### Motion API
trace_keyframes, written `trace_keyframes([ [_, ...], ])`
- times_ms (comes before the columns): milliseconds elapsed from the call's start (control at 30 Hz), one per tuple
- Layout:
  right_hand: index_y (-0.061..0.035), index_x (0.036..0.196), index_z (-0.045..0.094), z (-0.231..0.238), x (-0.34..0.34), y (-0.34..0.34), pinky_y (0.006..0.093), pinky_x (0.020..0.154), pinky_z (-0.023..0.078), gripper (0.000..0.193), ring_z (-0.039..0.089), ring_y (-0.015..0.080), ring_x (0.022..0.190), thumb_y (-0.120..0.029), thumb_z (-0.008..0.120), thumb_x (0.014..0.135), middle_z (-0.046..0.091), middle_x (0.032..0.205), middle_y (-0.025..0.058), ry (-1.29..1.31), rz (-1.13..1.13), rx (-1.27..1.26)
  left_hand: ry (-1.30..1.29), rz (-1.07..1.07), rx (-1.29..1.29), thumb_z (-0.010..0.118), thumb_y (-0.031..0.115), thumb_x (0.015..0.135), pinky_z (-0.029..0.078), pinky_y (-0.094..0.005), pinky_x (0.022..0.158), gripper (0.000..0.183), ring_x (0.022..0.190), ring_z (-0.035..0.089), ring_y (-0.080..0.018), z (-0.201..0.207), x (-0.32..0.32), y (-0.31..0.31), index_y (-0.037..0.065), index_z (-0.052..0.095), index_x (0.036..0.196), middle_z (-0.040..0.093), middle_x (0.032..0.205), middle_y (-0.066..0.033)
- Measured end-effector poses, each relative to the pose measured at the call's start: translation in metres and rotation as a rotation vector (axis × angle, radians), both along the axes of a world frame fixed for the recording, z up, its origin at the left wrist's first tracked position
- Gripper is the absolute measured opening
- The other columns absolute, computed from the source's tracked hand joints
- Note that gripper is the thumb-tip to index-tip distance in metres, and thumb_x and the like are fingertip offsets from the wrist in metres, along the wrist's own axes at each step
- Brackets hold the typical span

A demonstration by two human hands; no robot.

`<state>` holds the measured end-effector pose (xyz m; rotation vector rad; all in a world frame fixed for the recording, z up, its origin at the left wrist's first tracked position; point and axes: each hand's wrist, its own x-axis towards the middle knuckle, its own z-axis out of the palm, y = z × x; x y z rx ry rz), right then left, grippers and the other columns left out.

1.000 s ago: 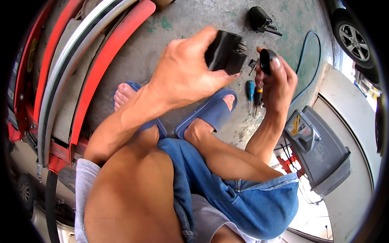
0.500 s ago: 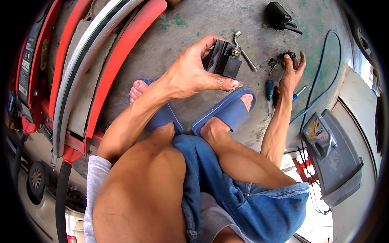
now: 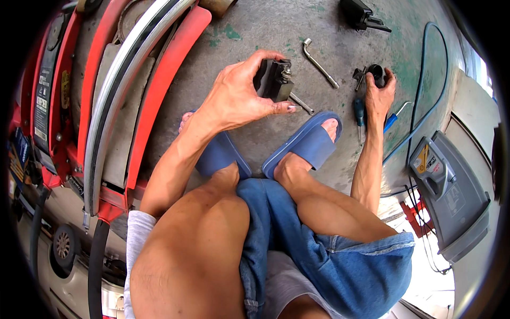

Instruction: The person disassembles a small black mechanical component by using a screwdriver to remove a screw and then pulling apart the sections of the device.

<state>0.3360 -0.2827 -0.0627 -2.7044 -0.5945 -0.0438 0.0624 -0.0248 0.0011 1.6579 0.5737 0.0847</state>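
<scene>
My left hand (image 3: 234, 95) is closed round the side of a black blocky part (image 3: 272, 80), holding it above the floor. A small metal spring or threaded fitting (image 3: 287, 72) shows on the block's right side. Off to the right, my right hand (image 3: 380, 95) has its fingers and thumb round a black round, cup-like piece (image 3: 376, 72), its hollow end in view. Just left of that piece is a small black-and-metal part (image 3: 359, 78). A blue-handled screwdriver (image 3: 359, 112) and a blue-handled hooked pick (image 3: 392, 122) lie on either side of my right wrist.
An angled socket wrench (image 3: 320, 65) lies on the concrete; another metal rod-like tool (image 3: 303, 103) shows below the block. A black housing (image 3: 364, 16) lies farther off. Red metal equipment (image 3: 170, 80) stands left, a blue hose (image 3: 445, 80) and grey plastic case (image 3: 446, 186) right.
My left hand has tilted the block and drawn it slightly left, uncovering a metal tool below. In my right hand, the black piece now shows its round hollow end. The whole view has shifted slightly.
</scene>
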Motion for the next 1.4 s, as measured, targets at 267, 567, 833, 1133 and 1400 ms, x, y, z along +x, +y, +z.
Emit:
trace_keyframes([
  [267, -0.0040, 0.114, 0.064, 0.042, -0.127, 0.049, 0.0433, 0.090, 0.050, 0.034, 0.062, 0.0343, 0.100, -0.011, 0.071, 0.082, 0.065, 0.109, 0.0152, 0.099, 0.726, -0.067, 0.097, -0.019, 0.389, 0.092, 0.033, 0.066, 0.053, -0.0407, 0.086, 0.069, 0.097, 0.067, -0.0319, -0.013, -0.005, 0.000, 0.008, 0.062, 0.124, 0.072, 0.101, -0.0128],
  [567, -0.0042, 0.124, 0.055, 0.025, -0.171, 0.081, 0.0462, 0.080, 0.052, 0.052, 0.059, 0.0369, 0.094, -0.002, 0.067, 0.074, 0.057, 0.102, 0.0167, 0.223, 0.746, -0.365, 0.248, -0.137, 0.650, 0.085, 0.025, 0.072, 0.051, -0.0442, 0.087, 0.055, 0.098, 0.064, -0.0355, -0.031, -0.008, 0.001, 0.007, 0.063, 0.120, 0.071, 0.099, -0.0131],
  [833, -0.0013, 0.107, 0.062, 0.018, -0.150, 0.078, 0.0480, 0.079, 0.054, 0.028, 0.064, 0.0424, 0.087, -0.006, 0.061, 0.079, 0.060, 0.095, 0.0234, 0.410, 0.569, -0.171, 0.284, -0.152, 0.709, 0.083, 0.021, 0.073, 0.051, -0.0443, 0.089, 0.053, 0.100, 0.063, -0.0357, -0.029, -0.002, -0.004, 0.006, 0.063, 0.119, 0.069, 0.105, -0.0141],
  [1133, -0.0086, 0.109, 0.068, 0.051, -0.136, 0.089, 0.0475, 0.069, 0.055, 0.019, 0.068, 0.0385, 0.078, -0.021, 0.062, 0.096, 0.067, 0.087, 0.0165, 0.317, 0.526, -0.129, 0.284, -0.212, 0.845, 0.075, 0.010, 0.073, 0.052, -0.0484, 0.086, 0.034, 0.096, 0.066, -0.0352, -0.034, 0.007, -0.016, 0.002, 0.063, 0.103, 0.069, 0.098, -0.0143],
  [1400, -0.0141, 0.113, 0.064, 0.061, -0.144, 0.103, 0.0498, 0.062, 0.056, 0.019, 0.069, 0.0404, 0.073, -0.021, 0.055, 0.098, 0.068, 0.083, 0.0157, 0.264, 0.609, -0.372, 0.362, -0.237, 0.952, 0.084, 0.018, 0.070, 0.060, -0.0459, 0.070, 0.043, 0.091, 0.069, -0.0363, -0.042, 0.020, -0.030, 0.004, 0.060, 0.103, 0.068, 0.096, -0.0147],
])
